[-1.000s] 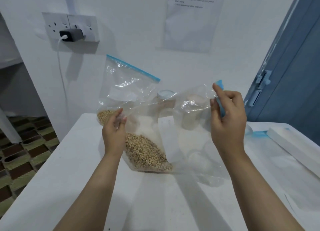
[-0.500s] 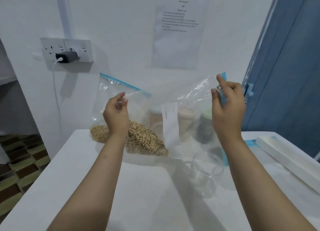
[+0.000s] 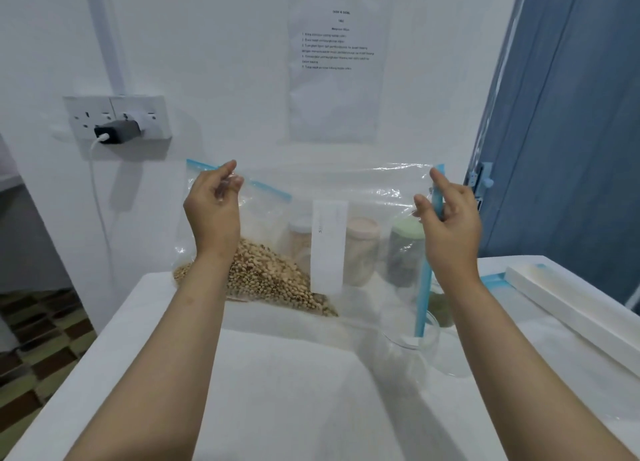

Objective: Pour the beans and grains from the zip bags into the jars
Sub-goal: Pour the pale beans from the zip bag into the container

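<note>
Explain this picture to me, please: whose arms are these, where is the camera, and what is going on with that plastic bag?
There is no machine here. A person wears a camera on the head, looking forward and down, so you see their own two bare arms.

The left hand and the right hand each pinch an upper corner of a clear zip bag, holding it up, turned sideways. Its blue zip strip hangs down into an open glass jar on the white table. Beans sit heaped in the bag's lower left corner.

Seen through the plastic, three lidded jars stand by the wall, and a second bag leans behind the left hand. A white box lies at the right.
</note>
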`<state>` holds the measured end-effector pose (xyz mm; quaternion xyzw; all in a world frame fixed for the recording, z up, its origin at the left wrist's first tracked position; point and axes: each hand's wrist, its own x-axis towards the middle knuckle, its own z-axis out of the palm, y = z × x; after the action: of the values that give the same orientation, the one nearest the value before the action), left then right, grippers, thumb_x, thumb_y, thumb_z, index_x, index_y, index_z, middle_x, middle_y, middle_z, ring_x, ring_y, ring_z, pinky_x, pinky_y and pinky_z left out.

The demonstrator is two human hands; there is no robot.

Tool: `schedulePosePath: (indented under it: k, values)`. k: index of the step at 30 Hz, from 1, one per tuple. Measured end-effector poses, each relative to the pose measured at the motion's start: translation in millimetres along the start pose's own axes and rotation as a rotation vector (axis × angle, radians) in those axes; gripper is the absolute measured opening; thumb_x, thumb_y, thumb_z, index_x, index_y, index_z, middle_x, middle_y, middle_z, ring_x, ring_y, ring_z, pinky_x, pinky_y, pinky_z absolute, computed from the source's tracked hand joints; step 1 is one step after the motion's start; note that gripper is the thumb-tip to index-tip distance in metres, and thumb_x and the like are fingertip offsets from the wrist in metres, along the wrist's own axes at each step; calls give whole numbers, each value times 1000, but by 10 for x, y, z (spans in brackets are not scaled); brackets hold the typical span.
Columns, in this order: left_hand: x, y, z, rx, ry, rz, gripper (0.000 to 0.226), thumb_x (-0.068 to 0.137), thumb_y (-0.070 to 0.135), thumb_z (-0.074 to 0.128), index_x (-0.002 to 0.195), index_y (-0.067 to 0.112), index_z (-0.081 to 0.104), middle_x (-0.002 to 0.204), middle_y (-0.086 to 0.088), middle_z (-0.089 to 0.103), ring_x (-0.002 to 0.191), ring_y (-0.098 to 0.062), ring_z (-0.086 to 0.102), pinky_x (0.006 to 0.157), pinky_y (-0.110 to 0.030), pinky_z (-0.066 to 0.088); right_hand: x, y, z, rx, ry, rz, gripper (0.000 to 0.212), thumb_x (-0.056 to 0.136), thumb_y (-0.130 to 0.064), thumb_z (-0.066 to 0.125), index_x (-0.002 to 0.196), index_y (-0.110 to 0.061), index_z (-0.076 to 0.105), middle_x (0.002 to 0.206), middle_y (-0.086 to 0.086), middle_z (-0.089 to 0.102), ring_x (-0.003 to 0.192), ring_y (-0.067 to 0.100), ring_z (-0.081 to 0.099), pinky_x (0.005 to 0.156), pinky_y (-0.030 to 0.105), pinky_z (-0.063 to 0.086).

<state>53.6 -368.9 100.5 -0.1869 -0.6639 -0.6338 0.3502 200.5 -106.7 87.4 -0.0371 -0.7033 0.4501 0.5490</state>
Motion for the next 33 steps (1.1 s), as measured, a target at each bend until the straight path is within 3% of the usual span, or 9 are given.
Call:
schedulePosePath:
  k: [3,7,11,16,20,23,28,30,33]
  values:
    - [-20,32,3,-2,-7,6,27,95,9,64,121,12,69,103,-2,65,93,-6,60,88,-11,47,-17,43,-13,40,11,18,40,98,-8,62,133,-27,56,103,-13,47,91,26,67,83,16,51]
    - [-29,86,3,-10,-11,15,27,94,8,64,120,13,70,102,-2,64,94,-8,61,89,-12,46,-17,75,-16,37,17,20,39,98,-14,62,132,-33,56,106,-14,49,98,25,66,95,36,55]
    - [0,169,-2,-23,4,38,26,94,8,65,119,12,70,101,-2,64,93,-6,60,87,-10,46,48,52,6,45,26,39,40,100,-13,59,136,-30,56,110,-15,49,88,10,70,93,28,53]
    - [67,277,68,-27,5,8,26,94,9,65,119,12,70,96,3,63,85,7,58,85,-8,45,37,107,19,5,26,65,42,98,-22,63,138,-32,55,114,-27,48,107,5,60,99,29,50]
    - [137,334,147,-19,-26,-19,25,94,9,66,118,14,71,89,12,60,77,13,56,82,-5,44,-42,188,-37,-38,23,89,45,97,-24,64,140,-34,53,116,-31,45,109,-7,52,99,21,45]
    - [166,363,176,-14,-38,-11,25,93,10,66,118,14,71,90,10,60,76,13,55,81,-5,44,-80,202,-94,-37,28,106,47,97,-23,64,142,-34,52,117,-30,45,107,-15,49,91,5,39]
    - [182,403,223,-27,-50,8,26,92,8,67,118,10,71,94,2,63,77,14,56,81,-5,44,-108,218,-172,-37,31,96,50,96,-19,65,139,-38,50,123,-12,48,110,-1,53,88,6,40]
    - [194,426,245,-24,-57,21,26,92,8,67,118,10,71,96,0,64,77,14,56,81,-5,44,-113,234,-196,-35,30,96,51,96,-18,66,139,-40,49,120,-18,49,112,3,53,89,9,41]
    - [215,471,275,-22,-70,33,26,92,8,67,118,11,71,96,1,63,75,14,55,80,-5,43,-115,237,-222,-28,22,114,52,95,-25,68,141,-38,50,119,-32,44,112,-5,51,86,6,40]
